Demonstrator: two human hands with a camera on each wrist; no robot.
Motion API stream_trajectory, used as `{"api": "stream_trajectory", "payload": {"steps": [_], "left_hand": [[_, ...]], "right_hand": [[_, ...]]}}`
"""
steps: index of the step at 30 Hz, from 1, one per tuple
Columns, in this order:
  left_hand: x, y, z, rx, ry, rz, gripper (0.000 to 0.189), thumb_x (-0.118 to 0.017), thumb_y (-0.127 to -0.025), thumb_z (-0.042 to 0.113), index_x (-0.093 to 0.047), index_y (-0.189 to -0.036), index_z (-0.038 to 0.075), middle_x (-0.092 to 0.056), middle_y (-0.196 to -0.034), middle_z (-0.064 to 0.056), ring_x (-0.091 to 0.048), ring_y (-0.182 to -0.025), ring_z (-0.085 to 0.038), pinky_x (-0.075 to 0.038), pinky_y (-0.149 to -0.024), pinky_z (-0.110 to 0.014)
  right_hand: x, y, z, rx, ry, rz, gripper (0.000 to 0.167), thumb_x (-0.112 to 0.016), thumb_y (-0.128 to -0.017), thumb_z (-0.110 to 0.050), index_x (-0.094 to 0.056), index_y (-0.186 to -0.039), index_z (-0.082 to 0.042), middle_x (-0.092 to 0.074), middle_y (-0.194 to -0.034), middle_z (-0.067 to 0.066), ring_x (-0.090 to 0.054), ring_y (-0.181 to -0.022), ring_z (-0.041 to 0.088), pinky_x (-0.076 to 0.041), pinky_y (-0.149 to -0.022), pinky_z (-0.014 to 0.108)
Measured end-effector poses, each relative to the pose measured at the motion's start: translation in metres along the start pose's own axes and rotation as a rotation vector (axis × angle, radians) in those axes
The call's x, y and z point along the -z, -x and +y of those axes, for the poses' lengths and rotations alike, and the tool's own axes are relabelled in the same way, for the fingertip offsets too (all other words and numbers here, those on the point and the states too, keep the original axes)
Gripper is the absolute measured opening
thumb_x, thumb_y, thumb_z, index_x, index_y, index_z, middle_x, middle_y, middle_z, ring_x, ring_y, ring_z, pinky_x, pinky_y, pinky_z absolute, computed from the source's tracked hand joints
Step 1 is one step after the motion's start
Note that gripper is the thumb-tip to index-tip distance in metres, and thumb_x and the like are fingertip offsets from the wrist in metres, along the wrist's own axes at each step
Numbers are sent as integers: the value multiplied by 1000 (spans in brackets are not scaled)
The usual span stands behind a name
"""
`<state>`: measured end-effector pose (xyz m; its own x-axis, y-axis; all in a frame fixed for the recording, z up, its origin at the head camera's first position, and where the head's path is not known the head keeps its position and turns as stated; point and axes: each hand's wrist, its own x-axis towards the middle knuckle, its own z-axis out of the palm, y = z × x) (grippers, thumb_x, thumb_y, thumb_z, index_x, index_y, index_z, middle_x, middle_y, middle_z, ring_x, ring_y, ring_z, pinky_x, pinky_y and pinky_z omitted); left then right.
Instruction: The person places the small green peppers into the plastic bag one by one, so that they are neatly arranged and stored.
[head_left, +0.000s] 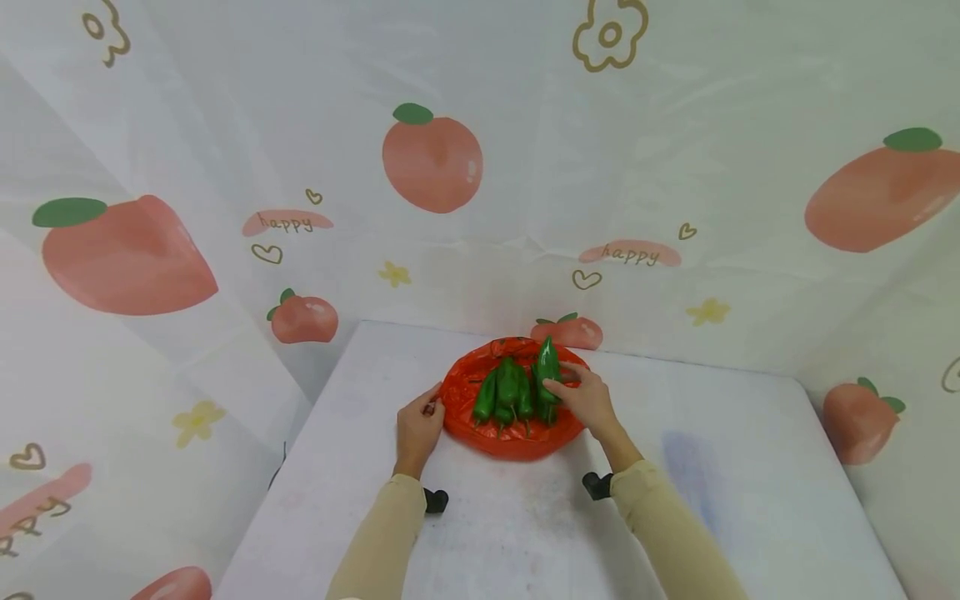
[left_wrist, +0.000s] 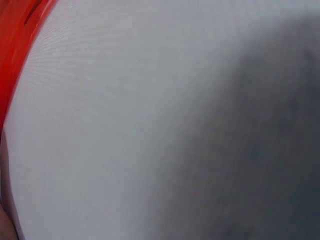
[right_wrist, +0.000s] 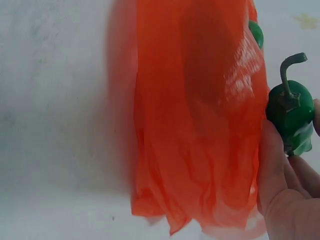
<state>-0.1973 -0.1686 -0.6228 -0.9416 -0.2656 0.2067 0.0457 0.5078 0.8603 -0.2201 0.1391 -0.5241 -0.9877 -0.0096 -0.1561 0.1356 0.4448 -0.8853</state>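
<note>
A red plastic bag (head_left: 517, 448), its rim spread into a round opening, lies near the back of the white table. Several green peppers (head_left: 508, 385) are bunched in its middle, stems toward me. My right hand (head_left: 588, 404) grips one green pepper (head_left: 549, 360) between thumb and fingers at the right of the bunch. In the right wrist view that pepper (right_wrist: 292, 107) shows its curved stem beside the bag's wall (right_wrist: 200, 125). At the left rim, my left hand (head_left: 418, 429) pinches the bag's edge with curled fingers. The left wrist view shows only a strip of bag (left_wrist: 17, 45).
The white table (head_left: 517, 533) extends in front of the bag and to both sides. Behind it hangs a pale cloth (head_left: 525, 233) printed with fruit. A bluish stain (head_left: 690, 471) marks the tabletop at right. Black wrist mounts (head_left: 597, 486) sit at both cuffs.
</note>
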Motion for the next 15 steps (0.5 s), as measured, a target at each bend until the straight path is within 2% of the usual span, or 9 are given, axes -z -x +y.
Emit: {"api": "stream_trajectory", "payload": {"steps": [6,11,15], "left_hand": [[1,0,0,10,7,-8,36,-61,-96,14,-73,-128,25,-78,-102,-2,-57,-78,-15,-48,-68,-20],[1,-1,0,11,3,-9,36,-61,-96,14,-73,-128,24,-77,-101,-1,-57,-79,-15,-48,-70,-19],[1,0,1,-8,-4,-1,36,-61,-96,12,-74,-127,23,-76,-96,-2,-56,-77,-15,-46,-67,-20]], "right_hand": [[-11,-2,-4,-21,22,-27,65,-74,-93,-35,-52,-147,-7,-64,-133,21,-71,-104,29,-63,-79,36],[-16,-5,-7,-12,18,-39,62,-75,-92,-32,-55,-144,-5,-67,-126,20,-73,-93,25,-63,-77,36],[-19,-9,-7,4,64,-52,59,-75,-92,-32,-58,-141,-4,-68,-121,19,-72,-90,22,-63,-75,35]]}}
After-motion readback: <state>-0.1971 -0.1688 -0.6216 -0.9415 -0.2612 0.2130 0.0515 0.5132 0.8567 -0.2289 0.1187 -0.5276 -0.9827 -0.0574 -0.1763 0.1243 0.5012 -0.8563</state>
